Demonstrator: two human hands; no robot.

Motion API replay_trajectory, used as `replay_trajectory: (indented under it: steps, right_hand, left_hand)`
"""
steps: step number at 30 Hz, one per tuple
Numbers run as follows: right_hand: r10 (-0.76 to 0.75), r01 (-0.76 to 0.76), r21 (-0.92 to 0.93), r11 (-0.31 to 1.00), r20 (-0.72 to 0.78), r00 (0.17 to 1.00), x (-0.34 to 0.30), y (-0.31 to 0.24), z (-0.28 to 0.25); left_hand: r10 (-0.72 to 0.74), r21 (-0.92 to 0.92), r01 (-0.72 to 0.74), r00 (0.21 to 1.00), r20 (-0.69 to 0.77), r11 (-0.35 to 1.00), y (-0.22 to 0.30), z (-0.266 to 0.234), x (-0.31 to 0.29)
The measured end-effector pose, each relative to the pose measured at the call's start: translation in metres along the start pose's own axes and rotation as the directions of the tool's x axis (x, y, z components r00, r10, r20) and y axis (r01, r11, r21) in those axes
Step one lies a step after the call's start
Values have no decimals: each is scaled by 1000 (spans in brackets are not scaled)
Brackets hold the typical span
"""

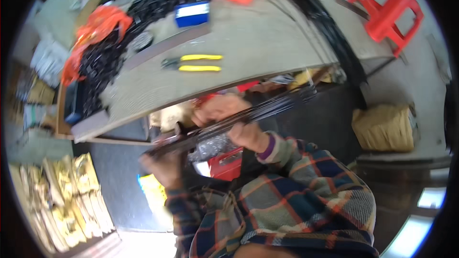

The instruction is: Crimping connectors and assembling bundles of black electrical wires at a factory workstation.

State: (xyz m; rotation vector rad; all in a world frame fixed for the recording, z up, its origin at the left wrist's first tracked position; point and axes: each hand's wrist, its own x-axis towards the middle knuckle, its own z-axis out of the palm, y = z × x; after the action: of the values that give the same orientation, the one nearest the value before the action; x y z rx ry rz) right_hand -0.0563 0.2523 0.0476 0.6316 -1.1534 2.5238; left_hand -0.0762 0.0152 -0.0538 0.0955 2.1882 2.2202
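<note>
A bundle of long, thin, dark strips is held slanting across my lap, just in front of the table edge, its right end higher in the picture. My left hand is closed round the left end of the bundle and is smeared by motion. My right hand grips the bundle near its middle, fingers curled over it. Pliers with yellow handles lie on the table beyond my hands, apart from them.
On the table are a heap of small black pieces, orange plastic bags, a blue box and long black strips hanging over the edge. A red stool stands at far right; a brown sack sits below it.
</note>
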Motion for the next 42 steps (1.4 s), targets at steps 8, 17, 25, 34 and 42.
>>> replay_trajectory:
  steps: [8, 17, 25, 34, 42]
  right_hand:
    - [489, -407, -332, 851, 219, 844, -31, 84, 13]
    - [363, -364, 5, 931, 57, 930, -26, 64, 43]
    - [200, -93, -426, 900, 214, 956, 0, 44, 43]
    - [17, 283, -615, 736, 435, 900, 32, 12, 51]
    - [371, 187, -633, 751, 639, 673, 41, -18, 73]
  left_hand:
    - [199, -284, -192, 980, -5, 939, 108, 49, -36]
    - [247, -191, -265, 962, -113, 945, 126, 49, -45]
    - [295, 25, -294, 943, -153, 955, 132, 48, -44]
    - [140, -394, -132, 990, -9, 909, 159, 46, -48]
    - [193, -459, 151, 761, 619, 875, 155, 5, -26]
